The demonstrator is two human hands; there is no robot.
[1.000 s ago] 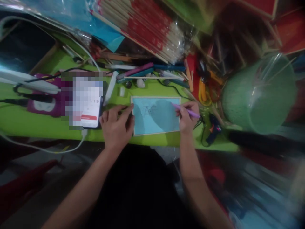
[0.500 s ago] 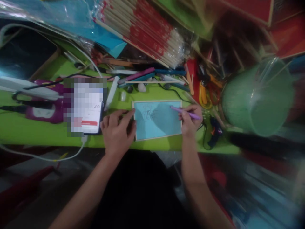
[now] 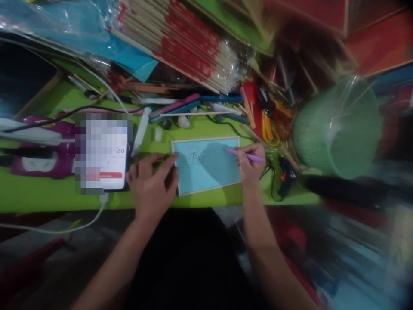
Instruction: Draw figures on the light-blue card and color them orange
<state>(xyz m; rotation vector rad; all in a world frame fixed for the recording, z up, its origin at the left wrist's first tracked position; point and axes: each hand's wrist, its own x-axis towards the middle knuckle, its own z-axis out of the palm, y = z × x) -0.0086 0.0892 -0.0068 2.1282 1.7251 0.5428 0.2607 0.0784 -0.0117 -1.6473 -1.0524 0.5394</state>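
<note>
A light blue panel with a thin pale wooden frame [image 3: 213, 176] lies on the green table, with dark line marks and lettering on its left part. My right hand [image 3: 253, 165] is closed round a purple pen [image 3: 231, 151], whose tip is at the panel's upper right area. I cannot tell if the tip touches the surface. My left hand [image 3: 153, 183] rests at the panel's left edge, fingers apart, with thumb and forefinger touching the frame. Just left of that hand lies a phone [image 3: 111, 165] with a lit, partly blurred screen.
Pens and sticks [image 3: 180, 105] lie in a row behind the panel. Orange-handled pliers [image 3: 267, 125], a dark glue gun [image 3: 285, 178] and a green bucket [image 3: 335, 129] stand right. Bundled wooden sticks [image 3: 180, 43] fill the back. A purple device [image 3: 45, 165] with cables sits left.
The whole view has shifted, so everything appears slightly further left. Both hands keep nearly the same place on the panel, and the pen tip has barely moved over it.
</note>
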